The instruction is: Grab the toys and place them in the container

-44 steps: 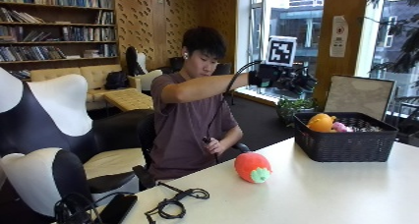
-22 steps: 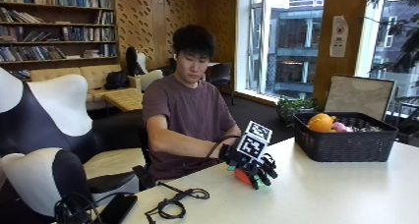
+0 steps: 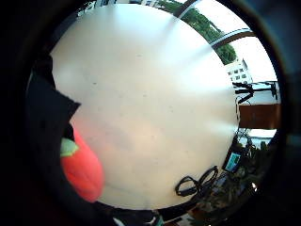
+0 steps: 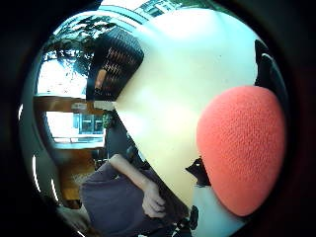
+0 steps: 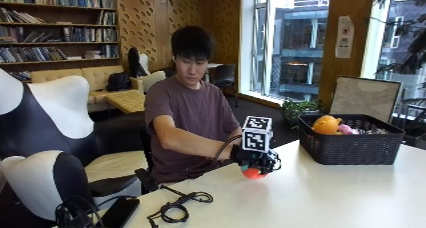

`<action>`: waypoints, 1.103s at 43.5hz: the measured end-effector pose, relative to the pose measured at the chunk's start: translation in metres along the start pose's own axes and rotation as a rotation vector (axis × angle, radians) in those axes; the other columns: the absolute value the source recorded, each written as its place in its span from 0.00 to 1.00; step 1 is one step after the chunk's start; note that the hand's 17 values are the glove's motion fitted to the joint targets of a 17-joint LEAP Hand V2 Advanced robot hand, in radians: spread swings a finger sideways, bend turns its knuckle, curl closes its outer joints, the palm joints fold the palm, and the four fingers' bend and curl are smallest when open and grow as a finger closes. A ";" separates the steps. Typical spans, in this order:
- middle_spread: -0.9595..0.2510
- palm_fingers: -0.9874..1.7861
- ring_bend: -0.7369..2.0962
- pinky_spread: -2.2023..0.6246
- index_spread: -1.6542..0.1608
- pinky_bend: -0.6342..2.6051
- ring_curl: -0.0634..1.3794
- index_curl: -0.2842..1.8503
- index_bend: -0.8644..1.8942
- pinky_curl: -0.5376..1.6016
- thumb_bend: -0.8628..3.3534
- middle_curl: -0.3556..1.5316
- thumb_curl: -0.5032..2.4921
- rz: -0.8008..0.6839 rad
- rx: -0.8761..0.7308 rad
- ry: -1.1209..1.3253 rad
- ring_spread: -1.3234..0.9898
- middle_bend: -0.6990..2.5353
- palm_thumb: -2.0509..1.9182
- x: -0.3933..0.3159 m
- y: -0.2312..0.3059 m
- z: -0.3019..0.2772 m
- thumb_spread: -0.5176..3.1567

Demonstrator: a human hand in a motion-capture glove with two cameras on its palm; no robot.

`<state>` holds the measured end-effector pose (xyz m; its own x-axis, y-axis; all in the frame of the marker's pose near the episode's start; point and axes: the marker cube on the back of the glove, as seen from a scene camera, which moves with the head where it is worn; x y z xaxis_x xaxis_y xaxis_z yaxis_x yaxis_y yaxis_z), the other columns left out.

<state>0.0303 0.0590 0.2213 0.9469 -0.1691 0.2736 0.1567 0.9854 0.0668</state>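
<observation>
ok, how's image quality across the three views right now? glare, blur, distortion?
Outside view: windows blown out, scene otherwise readable, gloved hand over the red toy. Thumb side palm view: heavy fisheye, toy fills one side, basket bent. Little finger side palm view: table washed out by glare, toy blurred at the rim.

A pale worktop carries the scene. A black woven basket stands on it toward its far end by the window, with an orange toy and other small toys inside. A coiled black cable and a dark phone lie at its near corner.
</observation>
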 end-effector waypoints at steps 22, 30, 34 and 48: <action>0.53 0.69 0.69 0.65 0.67 0.55 0.55 0.42 0.58 0.53 0.24 0.56 0.44 -0.084 0.146 0.224 0.39 0.54 0.67 -0.073 -0.055 -0.216 0.30; 0.53 0.66 0.71 0.65 0.66 0.56 0.57 0.47 0.60 0.55 0.23 0.59 0.46 -0.051 0.210 0.247 0.38 0.56 0.68 -0.131 -0.106 -0.245 0.28; 0.53 0.65 0.71 0.65 0.66 0.57 0.58 0.49 0.60 0.55 0.23 0.60 0.47 -0.017 0.244 0.263 0.38 0.57 0.68 -0.166 -0.138 -0.244 0.27; 0.53 0.62 0.74 0.65 0.65 0.59 0.60 0.55 0.60 0.57 0.22 0.63 0.49 0.027 0.217 0.229 0.39 0.58 0.68 -0.312 -0.254 -0.197 0.25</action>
<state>-0.2492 -0.1341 -0.0697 0.9924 -0.1092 0.0564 0.0899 0.9579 0.2726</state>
